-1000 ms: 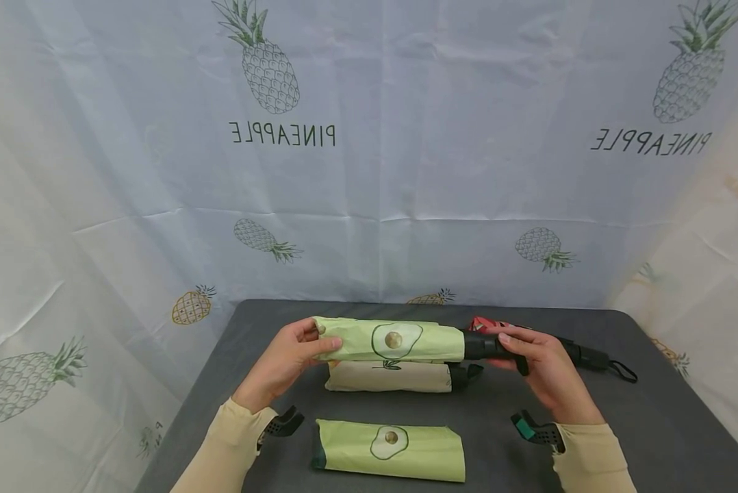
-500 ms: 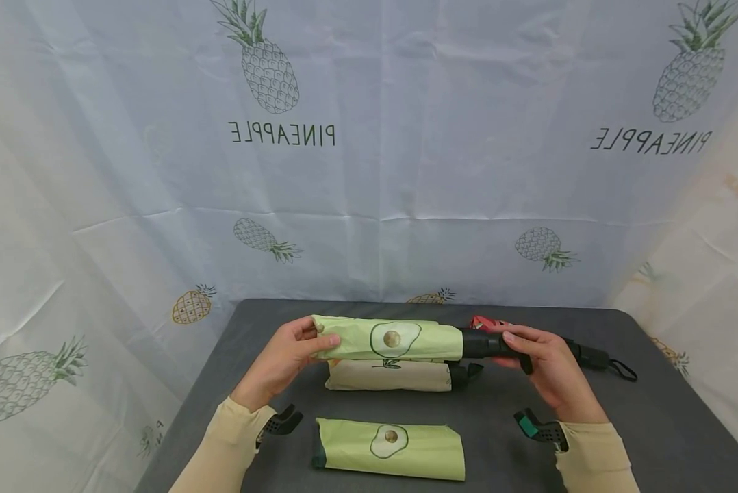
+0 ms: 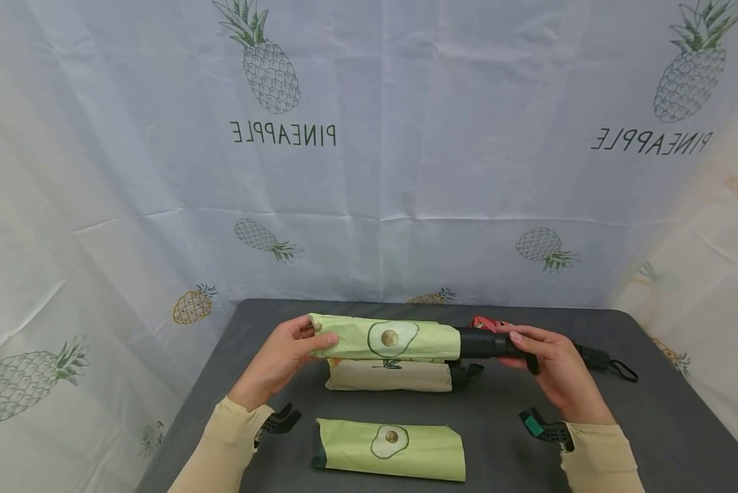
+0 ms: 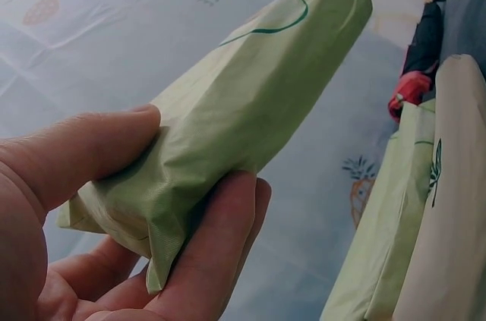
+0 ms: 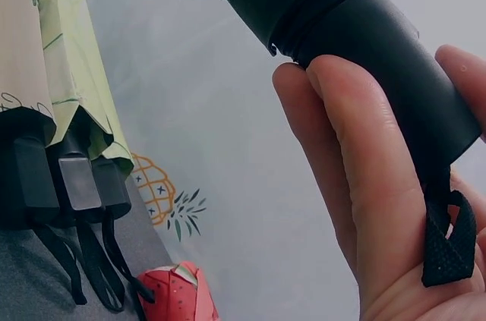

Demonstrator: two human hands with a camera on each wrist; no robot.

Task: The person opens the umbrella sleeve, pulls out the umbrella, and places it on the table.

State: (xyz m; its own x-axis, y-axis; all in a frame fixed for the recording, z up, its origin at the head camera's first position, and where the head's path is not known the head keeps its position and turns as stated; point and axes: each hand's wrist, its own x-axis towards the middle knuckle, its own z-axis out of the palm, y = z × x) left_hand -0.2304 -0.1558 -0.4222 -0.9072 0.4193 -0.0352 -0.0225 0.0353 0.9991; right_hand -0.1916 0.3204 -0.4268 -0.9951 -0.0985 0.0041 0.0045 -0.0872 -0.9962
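Observation:
A folded umbrella [image 3: 427, 340] with light green avocado-print fabric is held level above the table between both hands. The left hand [image 3: 279, 359] pinches its fabric end, thumb on the near side and fingers beneath, as the left wrist view shows. At the other end the right hand [image 3: 560, 373] grips the black handle [image 5: 387, 70] between fingers and thumb, with a black wrist strap [image 5: 449, 249] hanging against the palm. Below, a green avocado-print sleeve [image 3: 430, 455] lies on the table near the front. A beige umbrella [image 3: 418, 378] lies just behind it, partly covered by the held one.
A red umbrella [image 3: 485, 323] with a black handle lies at the back right, half hidden by the right hand. In the left wrist view another green umbrella [image 4: 391, 215] lies beside the beige one. A pineapple-print curtain [image 3: 381, 171] hangs behind the grey table [image 3: 652, 411].
The hands have drawn slightly apart, the left to the left and the right to the right. A little more of the black handle end shows between them.

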